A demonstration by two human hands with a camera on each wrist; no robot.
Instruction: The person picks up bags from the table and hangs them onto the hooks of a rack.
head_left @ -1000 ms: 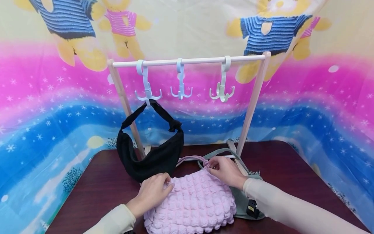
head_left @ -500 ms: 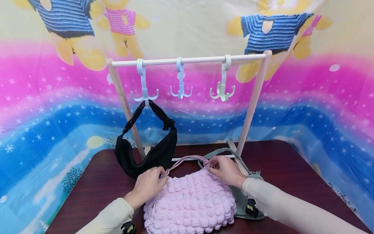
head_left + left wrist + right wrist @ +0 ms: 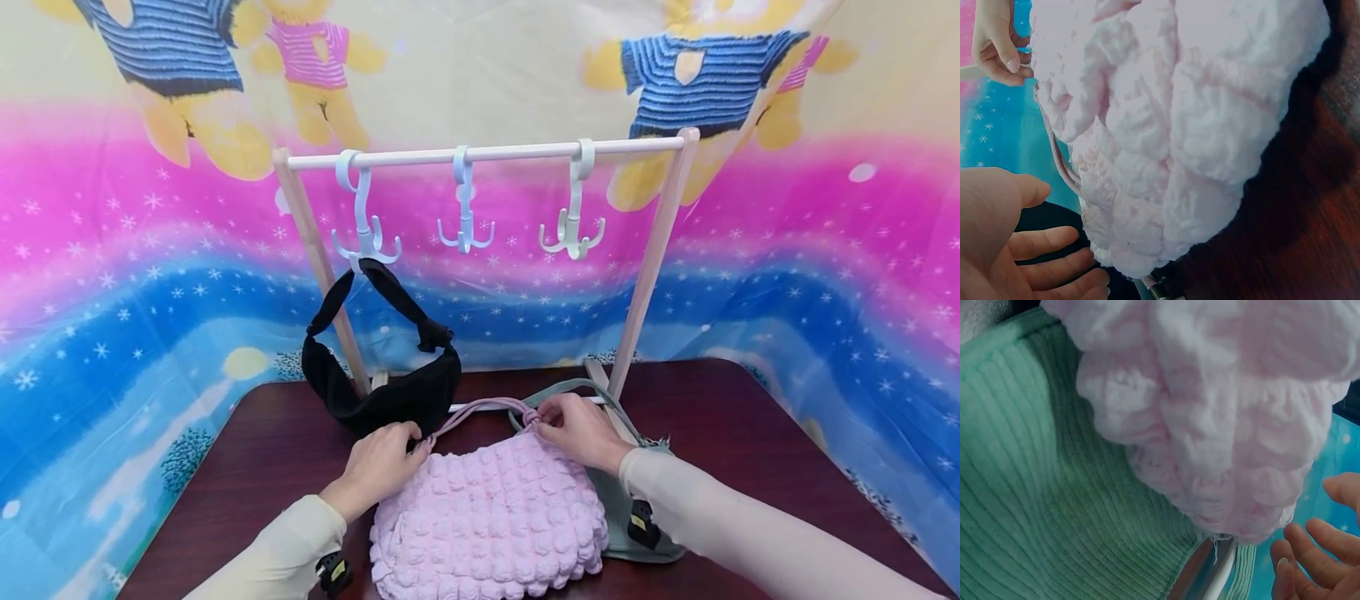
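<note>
A pink puffy bag (image 3: 487,517) with a knotted cord strap (image 3: 483,406) lies on the table. My left hand (image 3: 378,467) is by its upper left corner; in the left wrist view, this hand (image 3: 1029,250) has its thumb apart from its extended fingers. At the strap's right knot is my right hand (image 3: 581,429). The right wrist view shows the right hand (image 3: 1322,550) with bent fingers, the thumb apart and nothing seen between them. Whether it touches the knot, I cannot tell. Behind my left hand, a black bag (image 3: 382,396) hangs from a blue hook (image 3: 366,242).
A green ribbed bag (image 3: 637,517) lies partly under the pink one, at its right. The wooden rack (image 3: 641,275) also carries a middle blue hook (image 3: 465,225) and a pale green hook (image 3: 573,229). A printed cloth (image 3: 825,275) surrounds the dark table (image 3: 757,450).
My left hand has shifted left and up, towards the strap's left end. The black bag and its hook have swung, the hook sliding left. My right hand stays near the right knot.
</note>
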